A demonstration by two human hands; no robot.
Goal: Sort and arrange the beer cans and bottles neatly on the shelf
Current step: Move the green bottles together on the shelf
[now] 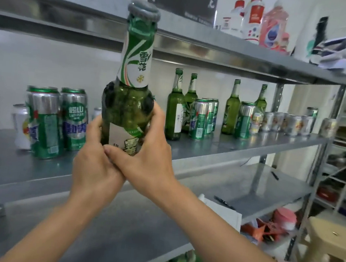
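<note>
The step in hand looks like carrying one bottle to its spot. The left hand (96, 161) and the right hand (150, 160) both wrap round the bottom half of a tall green glass beer bottle with a white label (130, 103). The bottle is straight up in the air, in front of the front edge of the grey metal shelf (258, 145). It is not resting on the shelf yet.

I think the next move is to set it down softly beside the other green glass bottles (174, 111) near the back edge. It must slip in under the board above and not knock anything over.

The held bottle has its grey cap (144, 10) on. The glass is dark, so I cannot tell how much beer is inside. Near the left end stand two big green and silver cans (45, 124) and a white can (19, 127). A row of small silver cans (286, 123) sits near the right end. I cannot tell if any can is full.
</note>
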